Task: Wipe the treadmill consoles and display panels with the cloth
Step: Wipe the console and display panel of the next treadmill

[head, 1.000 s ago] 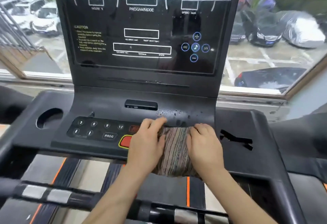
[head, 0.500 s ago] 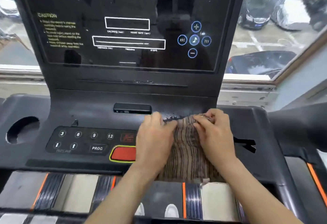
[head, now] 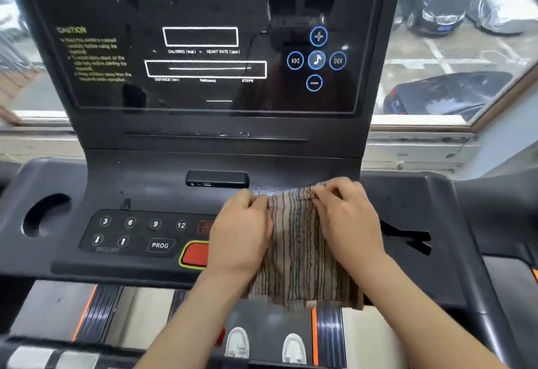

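Head view: left hand [head: 241, 234] and right hand [head: 346, 217] pinch cloth's [head: 297, 258] upper edge, spreading it over console [head: 145, 194] for wiping.

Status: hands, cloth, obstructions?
Left hand and right hand both grip striped cloth at its top edge. Cloth flat on console, lower edge overhanging. Nothing blocking.

The left hand [head: 241, 234], right hand [head: 346, 223] and both forearms [head: 186, 325] were bare; the person wore white shoes [head: 238, 342].
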A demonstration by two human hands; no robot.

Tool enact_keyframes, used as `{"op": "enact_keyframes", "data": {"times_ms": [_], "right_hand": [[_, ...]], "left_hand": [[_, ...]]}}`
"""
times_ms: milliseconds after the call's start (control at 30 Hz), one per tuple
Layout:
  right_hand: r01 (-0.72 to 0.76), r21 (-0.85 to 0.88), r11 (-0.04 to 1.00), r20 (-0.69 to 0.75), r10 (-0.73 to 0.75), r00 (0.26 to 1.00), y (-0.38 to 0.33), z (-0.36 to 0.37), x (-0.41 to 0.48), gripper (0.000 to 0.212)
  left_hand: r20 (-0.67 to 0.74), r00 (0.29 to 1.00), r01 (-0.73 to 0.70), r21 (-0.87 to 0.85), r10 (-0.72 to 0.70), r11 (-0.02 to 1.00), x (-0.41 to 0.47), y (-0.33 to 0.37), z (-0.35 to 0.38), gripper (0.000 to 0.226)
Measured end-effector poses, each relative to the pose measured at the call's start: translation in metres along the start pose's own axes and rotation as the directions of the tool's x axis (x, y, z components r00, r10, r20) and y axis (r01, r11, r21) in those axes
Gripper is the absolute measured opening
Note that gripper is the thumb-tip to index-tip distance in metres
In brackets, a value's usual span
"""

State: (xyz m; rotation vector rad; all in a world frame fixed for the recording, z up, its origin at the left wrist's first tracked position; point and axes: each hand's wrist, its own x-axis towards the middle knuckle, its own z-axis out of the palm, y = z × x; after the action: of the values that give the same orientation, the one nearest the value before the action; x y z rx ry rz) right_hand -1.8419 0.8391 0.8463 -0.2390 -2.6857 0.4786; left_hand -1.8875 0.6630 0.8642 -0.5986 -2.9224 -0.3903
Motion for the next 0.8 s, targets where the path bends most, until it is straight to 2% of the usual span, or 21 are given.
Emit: {"op": "enact_keyframes", "data": {"times_ms": [67, 133, 200, 233, 300, 400, 433, 500, 533, 600, 733, 800], "right_hand": [[0.039, -0.004, 0.999, -0.023, -0.039, 0.999, -0.028, 0.014, 0.011, 0.015], [0.205, 0.066, 0.976, 0.015, -0.207, 0.978, -0.062, 0.027, 0.002, 0.009], [0.311, 0.083, 0.947, 0.069, -0.317, 0.946, -0.060, 0.026, -0.013, 0.023], [0.325, 0.041, 0.945, 0.070, -0.327, 0.942, -0.044, 0.018, -0.015, 0.026], [0.239, -0.042, 0.970, -0.004, -0.239, 0.971, -0.006, 0.000, -0.009, 0.020], [-0.002, 0.056, 0.998, -0.114, 0.008, 0.993, 0.002, -0.001, 0.022, 0.017], [0.001, 0.101, 0.995, -0.112, 0.010, 0.994, -0.017, 0.008, 0.029, 0.016], [0.108, 0.188, 0.976, -0.001, -0.110, 0.994, -0.050, 0.029, 0.024, 0.015], [0.179, 0.212, 0.961, 0.043, -0.192, 0.980, -0.052, 0.032, 0.017, 0.015], [0.233, 0.233, 0.944, 0.071, -0.256, 0.964, -0.025, 0.022, 0.002, 0.023], [0.102, 0.107, 0.989, -0.194, -0.079, 0.978, 0.016, -0.002, 0.010, 0.030], [0.079, 0.136, 0.988, -0.224, -0.047, 0.973, -0.008, 0.014, 0.034, 0.028]], "left_hand": [[0.041, 0.999, -0.017, 0.017, 0.016, 1.000, -0.001, 0.004, 0.001, 0.017], [0.063, 0.998, 0.013, 0.026, -0.015, 1.000, -0.012, -0.009, -0.004, 0.019], [0.077, 0.995, 0.062, 0.046, -0.065, 0.997, -0.024, -0.024, -0.008, 0.034], [0.078, 0.994, 0.069, 0.058, -0.074, 0.996, -0.027, -0.027, -0.008, 0.041], [0.067, 0.997, 0.027, 0.028, -0.029, 0.999, -0.027, -0.020, -0.004, 0.045], [0.082, 0.994, -0.068, -0.020, 0.069, 0.997, -0.023, 0.008, 0.006, 0.056], [0.092, 0.994, -0.065, -0.017, 0.067, 0.998, -0.022, 0.013, 0.008, 0.053], [0.094, 0.995, -0.013, -0.032, 0.016, 0.999, -0.028, 0.010, 0.008, 0.043], [0.085, 0.996, -0.010, -0.047, 0.014, 0.999, -0.035, 0.005, 0.008, 0.043], [0.047, 0.996, -0.075, -0.049, 0.077, 0.996, -0.051, -0.005, 0.012, 0.046], [0.033, 0.990, -0.135, -0.012, 0.135, 0.991, -0.056, -0.004, 0.016, 0.046], [0.038, 0.992, -0.118, 0.027, 0.117, 0.993, -0.046, 0.004, 0.018, 0.046]]}}
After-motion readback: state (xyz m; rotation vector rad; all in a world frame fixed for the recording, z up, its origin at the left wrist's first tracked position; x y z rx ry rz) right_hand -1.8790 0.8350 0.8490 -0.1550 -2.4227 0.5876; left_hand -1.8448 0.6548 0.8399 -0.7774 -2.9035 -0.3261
